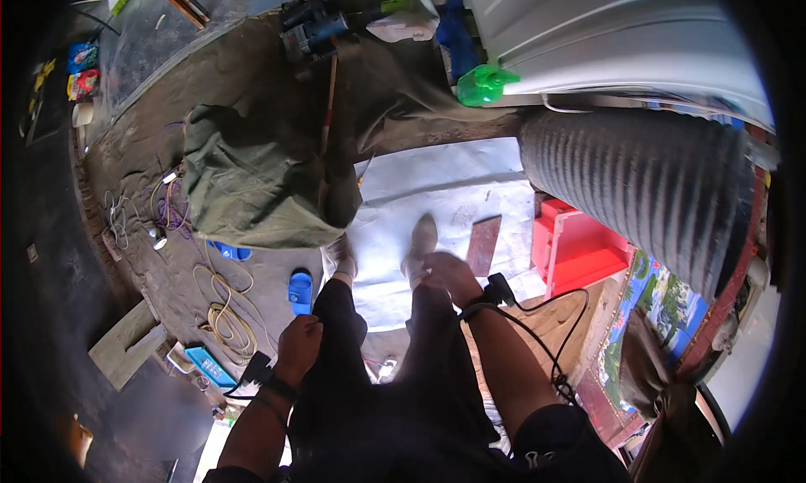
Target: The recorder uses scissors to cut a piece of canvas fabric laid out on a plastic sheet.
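Dark trousers (441,340) fill the lower middle of the view, closest to the camera, with the right hand (453,277) resting by the right knee. Its fingers bend inward, but they are blurred, and I cannot tell whether they close on anything. Just beyond this hand, to its right, a reddish-brown plate (483,246) lies flat and apart from the fingers. Its long axis points mostly away from the person, the far end leaning right; the near end is the one closer to the hand. Of the two hands, the right is clearly nearer. The left hand (300,344) lies by the left thigh, fingers curled and palm side hidden, so whether it is closed or holds something cannot be told.

Under the plate spreads a creased white sheet (445,172), with the right shoe (421,238) on it, left of the plate. A red box (579,248) stands to the plate's right, near a ribbed black tube (630,181). Farther left are a blue slipper (300,291), a yellowish coiled cord (225,328) and a heaped green cloth (252,181).
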A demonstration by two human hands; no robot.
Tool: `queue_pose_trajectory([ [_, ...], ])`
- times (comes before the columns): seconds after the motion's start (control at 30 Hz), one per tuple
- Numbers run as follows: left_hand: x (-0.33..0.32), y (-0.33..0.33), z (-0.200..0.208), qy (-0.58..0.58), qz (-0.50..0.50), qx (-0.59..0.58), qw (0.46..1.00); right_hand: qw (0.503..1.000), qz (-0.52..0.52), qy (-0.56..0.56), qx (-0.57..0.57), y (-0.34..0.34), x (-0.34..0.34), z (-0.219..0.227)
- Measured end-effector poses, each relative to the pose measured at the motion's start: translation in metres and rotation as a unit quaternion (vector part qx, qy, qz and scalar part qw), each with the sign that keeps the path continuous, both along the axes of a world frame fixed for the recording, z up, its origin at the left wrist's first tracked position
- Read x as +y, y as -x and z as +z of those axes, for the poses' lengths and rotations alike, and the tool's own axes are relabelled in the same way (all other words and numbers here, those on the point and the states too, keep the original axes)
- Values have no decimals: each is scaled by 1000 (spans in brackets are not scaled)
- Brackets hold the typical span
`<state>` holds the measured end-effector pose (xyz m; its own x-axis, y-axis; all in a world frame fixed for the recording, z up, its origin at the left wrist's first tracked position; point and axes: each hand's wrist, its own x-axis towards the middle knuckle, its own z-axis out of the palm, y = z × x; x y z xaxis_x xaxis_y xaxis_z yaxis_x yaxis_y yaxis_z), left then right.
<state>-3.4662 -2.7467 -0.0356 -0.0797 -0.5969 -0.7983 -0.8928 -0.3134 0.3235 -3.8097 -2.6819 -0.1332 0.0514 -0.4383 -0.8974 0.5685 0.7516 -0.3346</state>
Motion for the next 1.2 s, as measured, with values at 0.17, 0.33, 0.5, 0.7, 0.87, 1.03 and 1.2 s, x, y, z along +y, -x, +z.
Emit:
queue_pose_trajectory([
  [0.17,-23,-84,-153,-8,140,25,990,969,-237,-44,59,-14,-102,-188],
  [0.33,-21,-145,-250,-59,193,-48,978,971,-222,14,81,-40,-186,-328],
  [0.5,3,-193,-302,-49,57,-11,997,888,159,81,424,-58,-224,-456],
  [0.7,7,-203,-329,-153,91,-148,973,568,544,199,584,-62,-273,-519],
  [0.87,22,-205,-349,-144,112,-115,977,624,595,57,503,-35,-282,-579],
  [1.03,12,-182,-321,-155,112,-153,969,703,346,127,608,-49,-276,-526],
  [1.2,20,-155,-269,-113,152,-103,976,785,212,134,566,1,-205,-407],
])
